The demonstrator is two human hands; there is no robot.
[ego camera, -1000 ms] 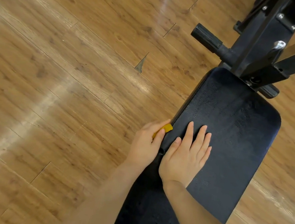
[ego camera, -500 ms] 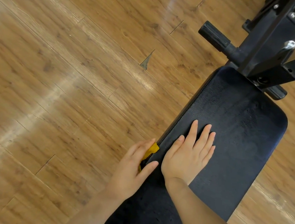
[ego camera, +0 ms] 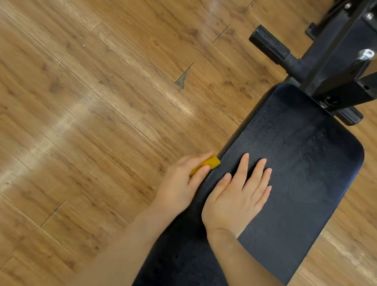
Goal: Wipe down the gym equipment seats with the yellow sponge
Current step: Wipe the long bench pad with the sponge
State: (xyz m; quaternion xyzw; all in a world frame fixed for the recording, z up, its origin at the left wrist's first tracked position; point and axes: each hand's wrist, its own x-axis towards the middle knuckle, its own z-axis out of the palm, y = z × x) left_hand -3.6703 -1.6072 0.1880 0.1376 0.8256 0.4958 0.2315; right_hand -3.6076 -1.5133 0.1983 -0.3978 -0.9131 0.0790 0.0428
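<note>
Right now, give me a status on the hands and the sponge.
Left hand grips yellow sponge against seat left edge. Right hand flat on seat. Nothing blocking.

Your left hand (ego camera: 179, 186) covers most of the yellow sponge (ego camera: 210, 163); only one end shows past the fingers. The black seat pad (ego camera: 296, 178) runs off the bottom edge, partly hidden under your forearms. The black frame (ego camera: 338, 54) is cut off at the top right corner.
</note>
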